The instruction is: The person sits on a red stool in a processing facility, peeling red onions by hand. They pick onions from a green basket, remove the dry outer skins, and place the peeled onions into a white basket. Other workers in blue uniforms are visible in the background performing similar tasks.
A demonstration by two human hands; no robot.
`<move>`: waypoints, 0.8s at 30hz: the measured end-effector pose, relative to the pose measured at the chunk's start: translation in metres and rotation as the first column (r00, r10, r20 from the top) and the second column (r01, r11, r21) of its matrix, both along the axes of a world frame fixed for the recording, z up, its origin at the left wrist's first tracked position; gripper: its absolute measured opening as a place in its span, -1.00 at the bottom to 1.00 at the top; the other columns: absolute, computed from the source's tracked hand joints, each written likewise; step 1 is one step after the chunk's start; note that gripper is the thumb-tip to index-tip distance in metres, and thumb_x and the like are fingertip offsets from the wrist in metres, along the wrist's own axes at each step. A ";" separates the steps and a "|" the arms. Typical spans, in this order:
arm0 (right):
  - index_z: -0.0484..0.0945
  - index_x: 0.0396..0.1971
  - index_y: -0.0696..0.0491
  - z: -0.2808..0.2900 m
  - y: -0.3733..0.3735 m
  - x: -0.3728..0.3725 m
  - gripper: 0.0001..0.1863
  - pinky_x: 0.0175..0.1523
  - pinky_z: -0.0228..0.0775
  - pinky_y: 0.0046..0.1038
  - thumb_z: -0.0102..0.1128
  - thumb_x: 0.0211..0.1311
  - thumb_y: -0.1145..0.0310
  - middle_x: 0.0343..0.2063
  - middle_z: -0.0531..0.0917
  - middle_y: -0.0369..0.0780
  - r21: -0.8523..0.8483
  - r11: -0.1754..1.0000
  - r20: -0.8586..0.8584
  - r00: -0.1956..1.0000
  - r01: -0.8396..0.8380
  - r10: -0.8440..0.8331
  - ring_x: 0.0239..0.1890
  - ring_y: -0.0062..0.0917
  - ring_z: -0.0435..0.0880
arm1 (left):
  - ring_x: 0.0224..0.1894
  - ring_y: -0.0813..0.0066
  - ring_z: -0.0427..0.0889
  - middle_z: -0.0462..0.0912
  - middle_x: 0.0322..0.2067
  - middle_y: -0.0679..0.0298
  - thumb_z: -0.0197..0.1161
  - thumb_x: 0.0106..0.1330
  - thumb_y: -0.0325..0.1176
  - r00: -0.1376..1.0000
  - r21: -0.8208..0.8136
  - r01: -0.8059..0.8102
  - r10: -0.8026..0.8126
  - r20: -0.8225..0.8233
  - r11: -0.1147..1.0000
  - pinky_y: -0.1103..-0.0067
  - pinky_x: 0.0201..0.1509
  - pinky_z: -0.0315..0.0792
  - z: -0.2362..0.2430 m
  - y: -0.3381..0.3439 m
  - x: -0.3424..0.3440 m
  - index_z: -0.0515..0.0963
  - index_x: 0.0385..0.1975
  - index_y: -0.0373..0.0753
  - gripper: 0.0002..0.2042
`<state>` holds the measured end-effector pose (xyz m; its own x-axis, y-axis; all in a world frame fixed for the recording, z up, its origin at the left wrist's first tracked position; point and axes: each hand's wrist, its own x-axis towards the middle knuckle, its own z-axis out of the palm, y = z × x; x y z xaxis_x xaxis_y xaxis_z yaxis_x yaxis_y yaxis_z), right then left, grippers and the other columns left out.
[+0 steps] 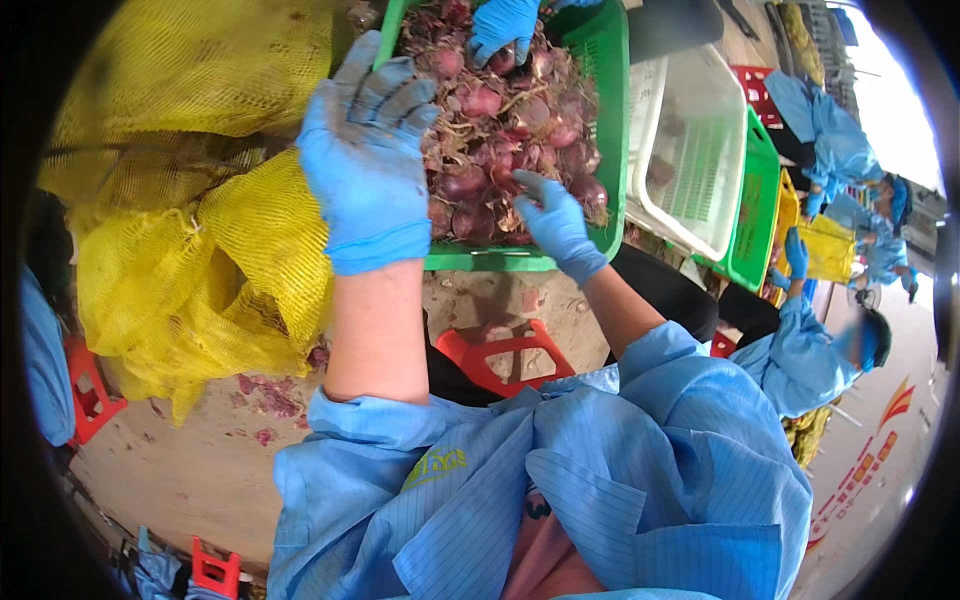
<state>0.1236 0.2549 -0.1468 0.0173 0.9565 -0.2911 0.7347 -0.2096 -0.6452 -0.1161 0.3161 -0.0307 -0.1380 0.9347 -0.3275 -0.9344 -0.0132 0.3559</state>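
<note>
Head view, hands first: what is the state of each?

"Left hand (365,165), blue-gloved: over the left rim of the crate, fingers pointing away from the wearer and slightly bent, nothing visible in its grip. Fingers dark with dirt. Right hand (558,225), also blue-gloved: above the near right part of the crate, fingers parted, nothing seen between them. Contact with the produce: cannot tell. The two hands are well apart."

"And the produce itself?"

"Red onions (480,103), dry stems and roots attached, heaped in a green plastic crate (613,140) in front of the wearer. One more gloved hand (505,28) (a co-worker's, not the wearer's) is on the heap at the far side."

"Surroundings?"

"Left of the crate: yellow mesh sacks (280,230), slack and folded. Right: a white plastic crate (692,230), tilted in view. Nearer the wearer: a red plastic stool (500,343). Floor at left: scattered onion skins (270,393). Far right: a co-worker in blue (800,360), one gloved hand raised."
</note>
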 end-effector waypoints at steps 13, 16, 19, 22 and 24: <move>0.44 -0.20 0.17 -0.026 0.069 -0.055 -0.49 -0.06 0.40 -0.41 0.28 -0.10 0.14 -0.22 0.60 -0.12 -0.384 0.861 0.186 0.885 -0.334 0.427 -0.13 -0.30 0.57 | -0.17 0.33 0.52 0.56 -0.22 0.10 -0.14 0.33 -0.16 0.944 0.204 0.330 -0.329 -0.039 0.922 0.48 -0.12 0.42 -0.022 0.012 0.021 0.35 0.06 -0.40 -0.54; 0.48 -0.22 0.20 -0.016 0.066 -0.030 -0.51 -0.07 0.36 -0.51 0.26 -0.06 0.12 -0.25 0.60 -0.20 -0.434 0.901 -0.472 0.856 -0.018 -0.211 -0.19 -0.51 0.55 | -0.14 0.33 0.51 0.55 -0.18 0.13 -0.17 0.34 -0.15 0.936 -0.063 0.215 -0.224 -0.272 0.975 0.46 -0.02 0.39 -0.016 0.015 0.038 0.36 0.06 -0.39 -0.54; 0.46 -0.06 0.26 0.021 0.065 -0.007 -0.52 0.03 0.28 -0.53 0.09 0.17 0.17 -0.17 0.57 -0.28 -0.274 0.962 -0.767 0.603 0.002 -0.219 -0.14 -0.61 0.47 | -0.04 0.34 0.46 0.51 -0.10 0.16 -0.12 0.33 -0.14 0.839 -0.276 0.176 -0.291 -0.461 0.945 0.43 0.10 0.29 -0.014 0.019 0.058 0.38 0.06 -0.33 -0.56; 0.50 -0.14 0.25 0.072 0.059 -0.007 -0.63 -0.06 0.32 -0.56 0.02 0.24 0.24 -0.27 0.61 -0.27 -0.047 0.982 -0.731 0.664 0.183 -0.158 -0.22 -0.64 0.49 | 0.01 0.45 0.44 0.51 -0.07 0.22 0.02 0.29 -0.28 0.812 -0.230 0.301 -0.375 -0.447 0.926 0.50 0.17 0.24 -0.029 0.009 0.086 0.46 -0.01 -0.25 -0.67; 0.54 -0.20 0.23 0.081 0.062 0.002 -0.67 -0.15 0.36 -0.57 0.00 0.26 0.27 -0.35 0.64 -0.25 0.020 0.981 -0.639 0.757 0.193 -0.135 -0.30 -0.64 0.51 | -0.04 0.50 0.48 0.54 -0.10 0.25 0.03 0.29 -0.29 0.752 -0.207 0.379 -0.431 -0.498 0.902 0.55 0.10 0.33 -0.032 0.002 0.106 0.48 -0.05 -0.26 -0.71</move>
<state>0.1259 0.3173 -0.0656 0.0155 0.9764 -0.2154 0.1131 -0.2158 -0.9699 -0.0102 0.3180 -0.0625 0.0743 0.9133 -0.4004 -0.5164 0.3788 0.7680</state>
